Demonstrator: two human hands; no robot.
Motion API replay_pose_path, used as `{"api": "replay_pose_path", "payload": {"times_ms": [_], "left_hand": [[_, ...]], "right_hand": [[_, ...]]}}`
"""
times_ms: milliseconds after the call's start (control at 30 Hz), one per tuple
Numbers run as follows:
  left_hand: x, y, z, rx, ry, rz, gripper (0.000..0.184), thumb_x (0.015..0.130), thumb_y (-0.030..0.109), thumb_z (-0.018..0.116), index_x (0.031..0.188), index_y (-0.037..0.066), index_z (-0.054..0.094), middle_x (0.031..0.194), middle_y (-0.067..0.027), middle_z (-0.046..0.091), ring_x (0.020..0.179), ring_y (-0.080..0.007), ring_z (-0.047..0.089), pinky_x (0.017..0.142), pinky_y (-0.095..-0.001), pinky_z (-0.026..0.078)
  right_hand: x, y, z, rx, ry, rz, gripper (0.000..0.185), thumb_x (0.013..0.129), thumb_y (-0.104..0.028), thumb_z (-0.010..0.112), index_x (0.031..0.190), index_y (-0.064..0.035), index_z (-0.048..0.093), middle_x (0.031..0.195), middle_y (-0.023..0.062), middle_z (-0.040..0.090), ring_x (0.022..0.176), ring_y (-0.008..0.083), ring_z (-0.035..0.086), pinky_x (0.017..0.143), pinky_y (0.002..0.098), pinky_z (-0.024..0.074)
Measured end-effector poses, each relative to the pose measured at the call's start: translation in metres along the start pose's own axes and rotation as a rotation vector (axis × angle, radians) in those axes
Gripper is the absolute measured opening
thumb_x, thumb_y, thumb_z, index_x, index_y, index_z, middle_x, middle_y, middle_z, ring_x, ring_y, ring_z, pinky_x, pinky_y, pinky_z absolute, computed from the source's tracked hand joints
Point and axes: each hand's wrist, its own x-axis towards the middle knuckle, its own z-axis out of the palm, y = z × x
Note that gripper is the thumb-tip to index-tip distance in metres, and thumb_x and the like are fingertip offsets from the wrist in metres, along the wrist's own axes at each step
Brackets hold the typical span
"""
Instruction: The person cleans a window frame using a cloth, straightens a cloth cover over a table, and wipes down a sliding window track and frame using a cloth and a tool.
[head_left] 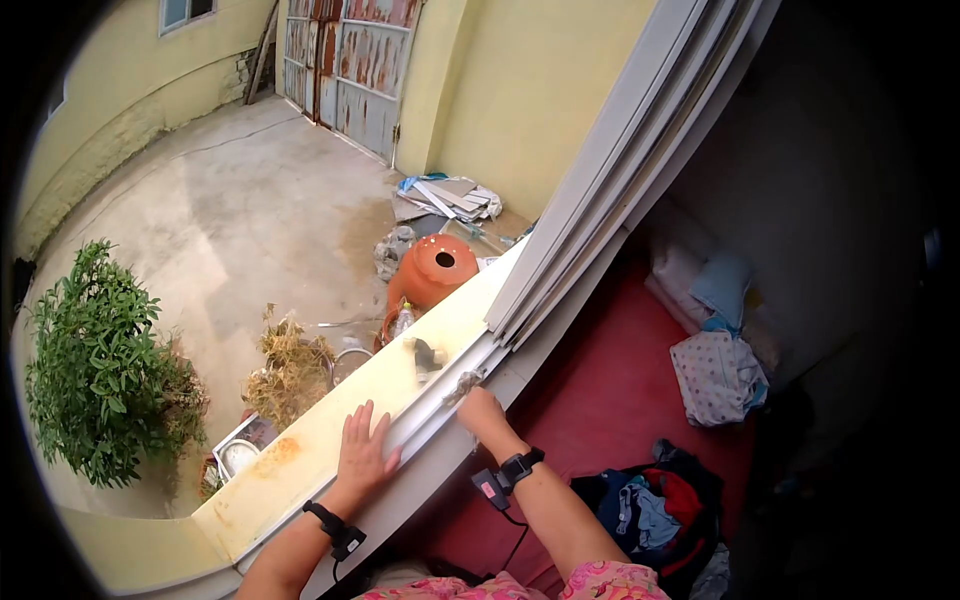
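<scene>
My left hand (362,452) lies with fingers spread on the yellow outer window sill (300,462), next to the white window track (425,412). My right hand (486,414) is closed on a small crumpled grey rag (464,386), which touches the track near the lower end of the sliding window frames (590,190). Most of the rag's far side shows, while the part inside my fist is hidden. A dark grey lump (426,354) rests on the sill just beyond the rag. Each wrist wears a black strap with a small device.
Outside are an orange clay pot (432,270), a plastic bottle (403,318), dried plants (288,365), a green bush (95,370) and a pile of boards (450,197). Inside, a red bed cover (590,375) bears clothes (650,510) and a dotted cloth (712,375).
</scene>
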Motion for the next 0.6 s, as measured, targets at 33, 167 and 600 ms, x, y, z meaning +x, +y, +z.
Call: {"api": "replay_pose_path", "payload": {"times_ms": [33,167,600], "left_hand": [[0.001,0.0,0.0,-0.001,0.004,0.001,0.059,0.07,0.028,0.065,0.121,0.004,0.046,0.133,-0.0223,0.029,0.123,-0.0371,0.028,0.103,-0.0479,0.023],[-0.002,-0.001,0.001,0.004,0.008,0.0,0.059,0.07,0.028,0.065,0.121,0.004,0.046,0.133,-0.0225,0.029,0.122,-0.0377,0.029,0.103,-0.0481,0.023],[0.0,-0.001,0.001,-0.021,-0.005,-0.02,0.059,0.071,0.029,0.064,0.121,0.004,0.045,0.133,-0.0221,0.028,0.124,-0.0373,0.027,0.104,-0.0481,0.022]], "right_hand": [[0.008,0.005,0.003,-0.029,0.005,-0.024,0.025,0.076,-0.012,0.054,0.092,0.0041,0.062,0.094,0.0245,0.061,0.09,0.0345,0.061,0.076,0.0389,0.0495],[0.044,0.005,-0.016,0.061,0.068,0.115,0.02,0.077,-0.013,0.054,0.084,0.003,0.064,0.081,0.0206,0.064,0.076,0.0306,0.064,0.067,0.037,0.0515],[0.033,0.01,-0.032,0.058,0.068,0.099,0.025,0.077,-0.013,0.053,0.093,0.0041,0.063,0.098,0.0249,0.06,0.093,0.0353,0.059,0.08,0.0389,0.0484]]}}
